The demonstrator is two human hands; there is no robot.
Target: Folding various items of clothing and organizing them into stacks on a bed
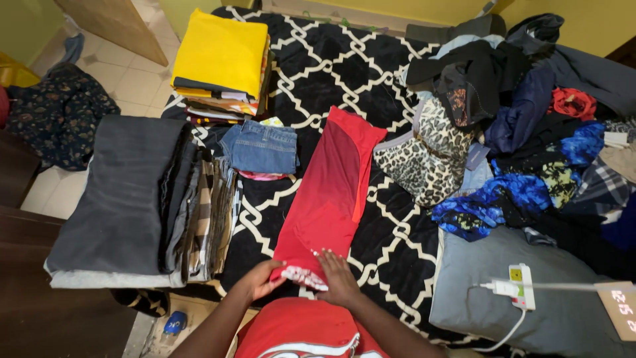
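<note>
Near edge of the bed, both our hands at work on the long red garment with a white patterned hem (329, 192). It lies lengthwise on the black bed cover with the white lattice pattern (391, 245), already narrowed into a strip, running away from our fingers toward the far side.

Left hand (260, 280): fingers curled around the near hem, thumb over the white trim, pinching cloth. Right hand (339, 278): fingers spread flat, pressing down on the hem just beside the left; not clenched, nothing held.

We judge the step to be folding: long sides appear turned in, near end now being gathered. Next move seems to call for lifting the hem evenly with both hands and carrying it away from us over the strip, keeping the edges square.

Left of the fingers: a folded stack of grey and dark fabrics with striped layers (132, 199). Farther out on that side, small folded blue denim shorts (260, 147), and beyond them a pile of folded cloth topped by a yellow sheet (222, 56).

Right of the fingers: a grey pillow (523, 318) carrying a white power strip with a cable (521, 286). Beyond it, a loose heap of unsorted clothes (530, 132), including a leopard-print piece (427, 156) and blue patterned cloth.

Containers: none in view that we can make out; everything lies in open piles on the bed.
</note>
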